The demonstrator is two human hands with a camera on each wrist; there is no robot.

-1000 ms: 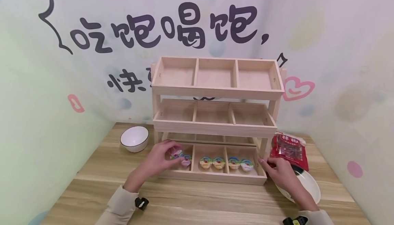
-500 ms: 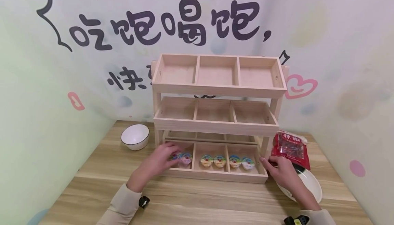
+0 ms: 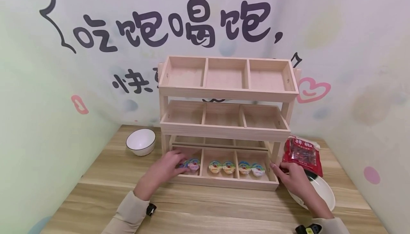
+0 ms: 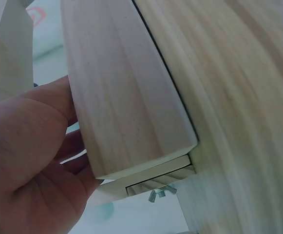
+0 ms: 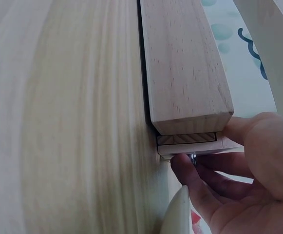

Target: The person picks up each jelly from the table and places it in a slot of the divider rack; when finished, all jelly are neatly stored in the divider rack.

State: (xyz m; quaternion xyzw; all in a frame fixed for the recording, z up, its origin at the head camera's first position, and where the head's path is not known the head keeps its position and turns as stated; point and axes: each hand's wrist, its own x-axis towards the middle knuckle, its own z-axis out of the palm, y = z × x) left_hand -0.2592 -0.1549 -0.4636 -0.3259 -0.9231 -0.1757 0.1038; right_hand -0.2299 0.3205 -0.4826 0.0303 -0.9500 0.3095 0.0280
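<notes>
A three-tier wooden rack [image 3: 229, 92] stands on the table. My left hand [image 3: 163, 168] reaches into its bottom left compartment, thumb and fingers round a small jelly cup [image 3: 183, 164] that they partly cover. Beside that cup lies another jelly cup with a pinkish lid [image 3: 193, 164]. The middle compartment holds two more cups [image 3: 215, 167], and the right one also has two [image 3: 245, 168]. With my right hand [image 3: 294, 180] I grip the right end of the bottom tray [image 3: 224, 182]; in the right wrist view its fingers lie by a wing nut [image 5: 193, 159]. The left wrist view hides the left fingertips behind the tray front [image 4: 126, 97].
A white bowl [image 3: 141, 142] stands left of the rack. To the right, a red bag of dried chilies [image 3: 302, 154] lies behind a white plate [image 3: 325, 193] partly covered by my right forearm. A wall with large lettering stands close behind.
My left fingers have gone lower into the left compartment, and its two cups now sit more level with each other. The right hand keeps its grip on the tray end.
</notes>
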